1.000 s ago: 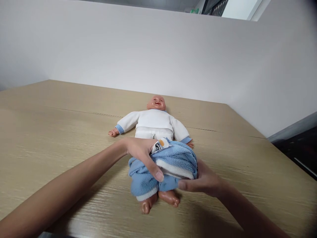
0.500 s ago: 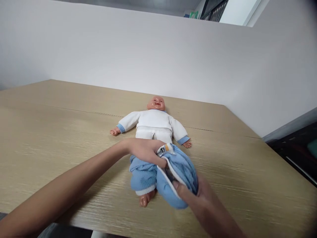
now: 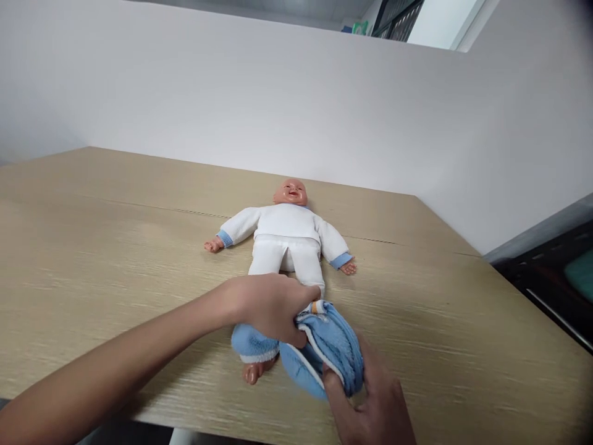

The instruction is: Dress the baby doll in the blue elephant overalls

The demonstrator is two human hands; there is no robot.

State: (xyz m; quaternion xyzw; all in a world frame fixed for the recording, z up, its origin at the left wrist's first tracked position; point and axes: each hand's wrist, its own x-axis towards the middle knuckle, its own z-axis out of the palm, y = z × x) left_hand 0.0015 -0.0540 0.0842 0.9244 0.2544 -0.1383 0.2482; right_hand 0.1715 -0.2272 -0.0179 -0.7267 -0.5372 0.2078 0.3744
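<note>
A baby doll (image 3: pixel 287 232) lies on its back on the wooden table (image 3: pixel 115 247), head away from me, in a white top and white leggings. Blue fleece trousers (image 3: pixel 328 349) with white trim are bunched low around its shins. My left hand (image 3: pixel 269 306) is closed on the trousers' waistband at the left side. My right hand (image 3: pixel 370 408) grips the bunched blue fabric from the near right side. One bare doll foot (image 3: pixel 254 372) sticks out below the left cuff; the other foot is hidden inside the fabric.
A plain white wall (image 3: pixel 278 105) rises behind the table. The table's right edge drops off to a dark floor area (image 3: pixel 551 272). Its near edge runs just below my arms.
Both hands have pulled the blue trousers toward me, down the doll's legs. The white leggings, covered before, now show from the hips to below the knees.
</note>
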